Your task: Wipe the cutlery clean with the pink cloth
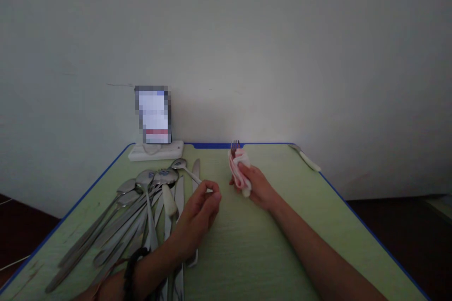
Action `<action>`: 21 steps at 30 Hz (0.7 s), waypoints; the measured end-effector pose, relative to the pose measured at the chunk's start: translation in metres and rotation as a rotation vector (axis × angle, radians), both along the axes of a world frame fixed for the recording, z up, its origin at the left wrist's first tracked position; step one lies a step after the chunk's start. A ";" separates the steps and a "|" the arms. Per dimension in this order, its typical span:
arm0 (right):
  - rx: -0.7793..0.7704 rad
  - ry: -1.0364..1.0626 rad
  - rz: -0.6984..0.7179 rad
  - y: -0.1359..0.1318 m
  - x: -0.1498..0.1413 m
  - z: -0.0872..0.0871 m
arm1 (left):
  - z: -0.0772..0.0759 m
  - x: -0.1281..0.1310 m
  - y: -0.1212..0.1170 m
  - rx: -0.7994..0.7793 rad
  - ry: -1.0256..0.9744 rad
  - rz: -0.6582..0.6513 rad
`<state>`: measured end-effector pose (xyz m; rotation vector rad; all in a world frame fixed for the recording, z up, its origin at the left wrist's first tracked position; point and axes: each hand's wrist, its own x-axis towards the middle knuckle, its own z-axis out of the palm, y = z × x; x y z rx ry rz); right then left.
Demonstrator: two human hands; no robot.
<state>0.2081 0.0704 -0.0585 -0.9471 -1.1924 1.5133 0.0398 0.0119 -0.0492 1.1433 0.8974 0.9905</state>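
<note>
My right hand (256, 184) is closed around a pink and white cloth (239, 174) wrapped about a fork (235, 146). Only the fork's tines stick out above the cloth, near the table's far edge. My left hand (199, 211) is curled in a pinch just left of it. The thin handle of a spoon (181, 164) runs right up to its fingertips. A dark band circles my left wrist. A pile of several spoons and knives (141, 211) lies beside and under my left forearm.
The green table (282, 244) has a blue rim. A blurred phone screen (153, 114) stands on a white base (155, 151) at the far left edge by the wall. A white-handled utensil (306, 158) lies at the far right corner.
</note>
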 end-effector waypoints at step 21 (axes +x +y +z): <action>-0.355 -0.239 0.668 0.000 0.026 0.014 | -0.004 0.001 0.007 -0.300 -0.020 -0.057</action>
